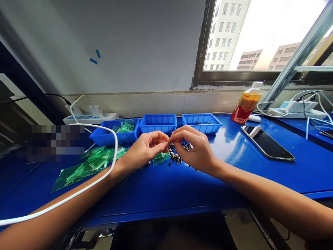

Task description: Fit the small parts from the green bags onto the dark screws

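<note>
Metal glints faintly where the left hand (147, 147) and right hand (195, 147) meet, the fingers of both narrowed to a pinch on a small piece (169, 141), held above the blue bench (166, 191); its exact shape is hidden from me. Loose metal pieces (176, 159) lie heaped just beneath, outside any tray, beside a small green packet (161, 158). A few dark pieces (201, 123) sit in the right tray (203, 130), though I can't tell whether they've been handled. The left tray (104, 136) holds green bags (125, 125); the middle tray (158, 129) shows me nothing I can make out inside. More green packets (96, 158) spread near the left forearm, under a white cable (114, 152). Farther right stand a drink bottle (246, 104) and, lying flat, a phone (267, 142)
</note>
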Demonstrator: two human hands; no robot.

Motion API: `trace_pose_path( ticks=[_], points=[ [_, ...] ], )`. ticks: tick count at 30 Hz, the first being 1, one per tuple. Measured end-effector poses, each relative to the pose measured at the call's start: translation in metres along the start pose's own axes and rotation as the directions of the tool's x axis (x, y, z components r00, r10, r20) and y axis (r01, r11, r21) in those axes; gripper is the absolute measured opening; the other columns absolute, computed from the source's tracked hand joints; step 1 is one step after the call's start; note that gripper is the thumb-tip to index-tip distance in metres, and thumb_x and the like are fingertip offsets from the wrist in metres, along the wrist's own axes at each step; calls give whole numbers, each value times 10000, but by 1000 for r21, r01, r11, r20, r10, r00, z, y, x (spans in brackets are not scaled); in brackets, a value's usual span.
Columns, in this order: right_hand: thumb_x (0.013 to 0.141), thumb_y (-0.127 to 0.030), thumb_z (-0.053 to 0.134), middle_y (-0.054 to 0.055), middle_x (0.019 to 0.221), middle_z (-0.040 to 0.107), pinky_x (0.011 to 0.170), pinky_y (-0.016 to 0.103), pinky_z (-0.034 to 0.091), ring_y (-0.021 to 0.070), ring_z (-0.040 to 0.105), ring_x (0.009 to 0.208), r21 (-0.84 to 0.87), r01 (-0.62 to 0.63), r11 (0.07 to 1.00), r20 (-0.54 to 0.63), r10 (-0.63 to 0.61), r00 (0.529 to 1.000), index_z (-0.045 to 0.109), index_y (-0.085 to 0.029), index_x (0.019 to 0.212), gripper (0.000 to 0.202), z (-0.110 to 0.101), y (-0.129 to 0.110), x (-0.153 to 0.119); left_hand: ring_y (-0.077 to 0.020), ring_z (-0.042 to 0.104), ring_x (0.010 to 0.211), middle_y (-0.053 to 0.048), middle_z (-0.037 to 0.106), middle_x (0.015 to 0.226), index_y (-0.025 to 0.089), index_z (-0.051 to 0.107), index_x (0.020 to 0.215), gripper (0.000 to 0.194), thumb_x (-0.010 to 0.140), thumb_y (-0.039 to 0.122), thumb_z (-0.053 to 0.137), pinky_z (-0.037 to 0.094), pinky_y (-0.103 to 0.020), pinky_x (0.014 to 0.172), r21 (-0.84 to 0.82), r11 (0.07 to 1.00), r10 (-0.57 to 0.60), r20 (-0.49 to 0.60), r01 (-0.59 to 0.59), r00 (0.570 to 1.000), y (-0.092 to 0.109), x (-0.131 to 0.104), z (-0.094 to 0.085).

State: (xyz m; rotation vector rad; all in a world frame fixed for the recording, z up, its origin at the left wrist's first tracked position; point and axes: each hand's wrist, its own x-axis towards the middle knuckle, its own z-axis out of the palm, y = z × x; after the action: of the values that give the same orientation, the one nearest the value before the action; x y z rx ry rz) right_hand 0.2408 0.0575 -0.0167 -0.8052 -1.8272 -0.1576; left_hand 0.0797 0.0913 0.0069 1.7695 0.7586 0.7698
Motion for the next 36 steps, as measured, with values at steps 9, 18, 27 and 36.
trace_pose_path(
  ticks=[9, 18, 27, 36],
  points=[
    [760, -16, 497, 42, 781, 620, 649, 273, 506, 138, 592, 750, -72, 123, 990, 12, -122, 992, 605, -175, 764, 193, 0, 2, -2, -109, 560, 641, 24, 584, 625, 168, 580, 721, 132, 689, 294, 604, 453, -219, 644, -11, 1000, 2, 18, -1, 1000, -1, 0, 0],
    [771, -26, 472, 34, 785, 617, 652, 285, 507, 143, 588, 752, -103, 137, 985, 27, -135, 991, 608, -208, 762, 227, 0, 5, -2, -122, 559, 638, 12, 589, 640, 172, 573, 708, 150, 692, 319, 592, 458, -239, 638, 32, 999, 14, 17, -15, 1000, -1, 0, 0],
    [792, -99, 511, 32, 703, 622, 591, 263, 471, 128, 553, 642, -129, 111, 985, 87, -100, 991, 577, -176, 816, 104, -2, -1, -1, -119, 537, 614, 10, 582, 654, 166, 586, 785, 180, 760, 340, 550, 409, -213, 546, 268, 956, 128, -10, -121, 992, -6, -1, -2],
    [788, -127, 510, -1, 697, 636, 561, 213, 465, 95, 572, 600, -94, 28, 995, 81, -20, 997, 516, -189, 805, 65, 0, -2, -3, -136, 544, 640, 5, 585, 668, 172, 577, 831, 184, 808, 335, 496, 396, -223, 534, 412, 889, 239, -41, -201, 970, -9, -2, -2]
  ],
)
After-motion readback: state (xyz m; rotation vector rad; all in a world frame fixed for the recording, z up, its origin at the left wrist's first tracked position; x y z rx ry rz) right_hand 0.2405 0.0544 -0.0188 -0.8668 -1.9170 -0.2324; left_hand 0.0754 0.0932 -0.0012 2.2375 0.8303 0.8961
